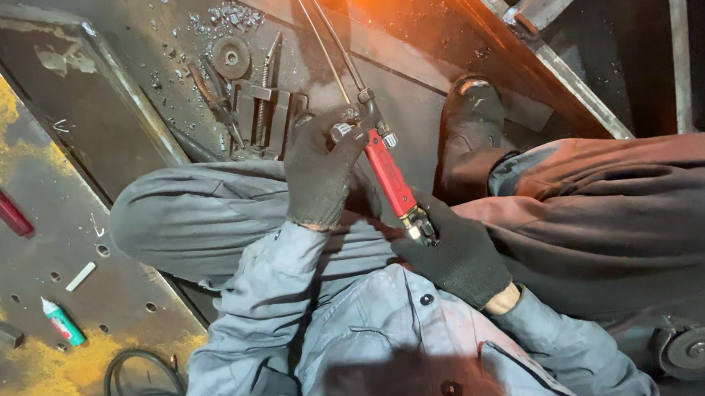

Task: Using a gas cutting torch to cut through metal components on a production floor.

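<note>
Above the lap, over a scarred steel floor, the torch [389, 174] runs from a red grip up into 2 thin stiff tubes toward an orange glow at the top edge; the left hand [319, 171], gloved, pinches the valve end where tubes meet grip, and the right hand [454, 253], gloved, closes round the brass hose end. It looks rigid, fairly light and front-long, hot near the tip, so the red grip seems the safe hold. The plate is gritty with slag, pliers [218, 100], a disc [231, 57] and a clamp [264, 105] near its top, a lighter [7, 210], chalk [80, 277] and a tube [63, 321] by the left edge, a grinder [692, 350] at the lower right corner.
</note>
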